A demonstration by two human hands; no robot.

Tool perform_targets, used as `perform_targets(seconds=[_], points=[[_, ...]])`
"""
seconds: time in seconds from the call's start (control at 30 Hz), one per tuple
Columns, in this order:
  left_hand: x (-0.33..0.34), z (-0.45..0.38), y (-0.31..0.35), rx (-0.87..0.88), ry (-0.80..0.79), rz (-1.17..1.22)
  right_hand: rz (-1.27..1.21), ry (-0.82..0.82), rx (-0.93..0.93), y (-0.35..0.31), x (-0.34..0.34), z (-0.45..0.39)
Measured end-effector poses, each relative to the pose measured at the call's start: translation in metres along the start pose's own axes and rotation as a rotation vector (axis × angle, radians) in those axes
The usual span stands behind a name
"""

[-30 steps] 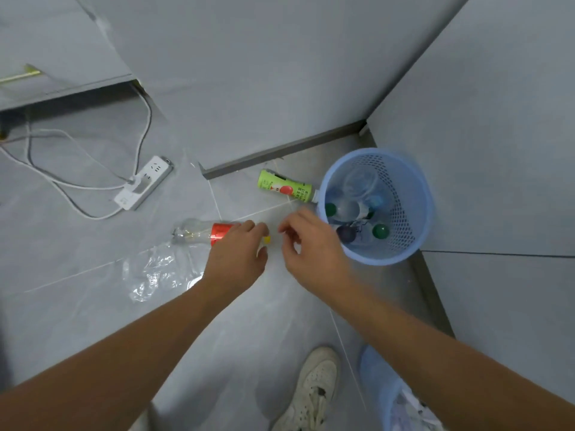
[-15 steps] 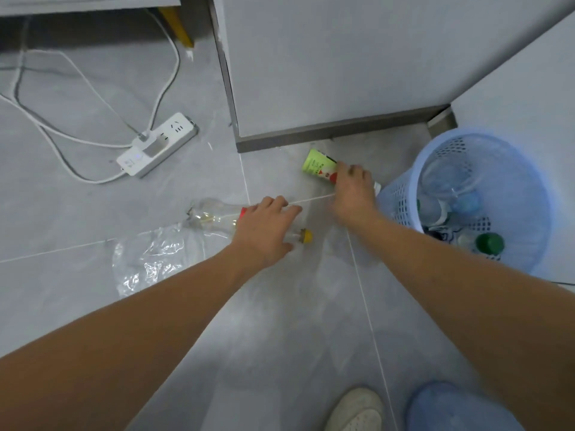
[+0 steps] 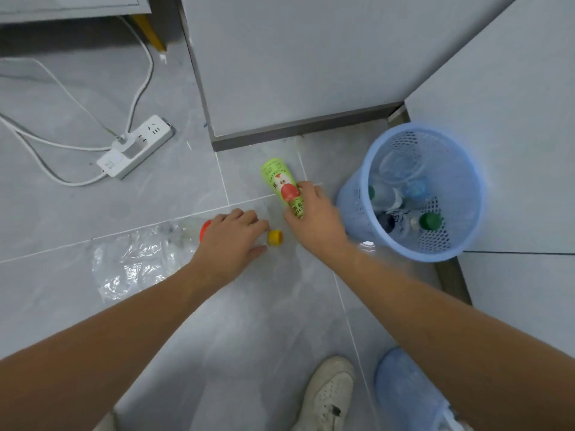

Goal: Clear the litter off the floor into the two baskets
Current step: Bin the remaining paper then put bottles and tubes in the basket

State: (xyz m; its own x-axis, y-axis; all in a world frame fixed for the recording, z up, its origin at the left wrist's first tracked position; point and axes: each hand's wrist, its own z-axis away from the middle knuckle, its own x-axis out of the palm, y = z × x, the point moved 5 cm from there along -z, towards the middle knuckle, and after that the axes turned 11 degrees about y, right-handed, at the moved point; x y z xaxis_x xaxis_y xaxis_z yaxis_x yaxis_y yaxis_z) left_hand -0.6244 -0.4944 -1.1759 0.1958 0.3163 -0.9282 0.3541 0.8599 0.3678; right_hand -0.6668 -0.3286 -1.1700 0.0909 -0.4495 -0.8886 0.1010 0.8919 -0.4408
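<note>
My right hand grips a green bottle with a red picture on its label, lifted and tilted just left of the blue mesh basket. The basket holds several bottles and a clear cup. My left hand lies over a clear plastic bottle with a red label and a yellow cap on the floor, fingers curled round it. A crumpled clear plastic bag lies on the tiles left of that bottle. A second blue basket shows at the bottom right, partly hidden by my right arm.
A white power strip with cables lies on the floor at the left. A grey cabinet base and wall panels close off the corner behind the basket. My white shoe is at the bottom.
My right hand has closed round the green bottle and raised it off the floor towards me. My left hand stays over the clear bottle.
</note>
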Motion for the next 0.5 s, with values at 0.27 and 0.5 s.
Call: perform_targets(seconds=[0.27,0.5], points=[[-0.168,0.006,0.073,-0.115,0.268,0.297,-0.277,0.201,0.158,-0.02,-0.185,0.065],[-0.251,-0.063,0.158,-0.062,0.413,0.567,-0.211,0.356,0.374,0.064,-0.314,0.065]])
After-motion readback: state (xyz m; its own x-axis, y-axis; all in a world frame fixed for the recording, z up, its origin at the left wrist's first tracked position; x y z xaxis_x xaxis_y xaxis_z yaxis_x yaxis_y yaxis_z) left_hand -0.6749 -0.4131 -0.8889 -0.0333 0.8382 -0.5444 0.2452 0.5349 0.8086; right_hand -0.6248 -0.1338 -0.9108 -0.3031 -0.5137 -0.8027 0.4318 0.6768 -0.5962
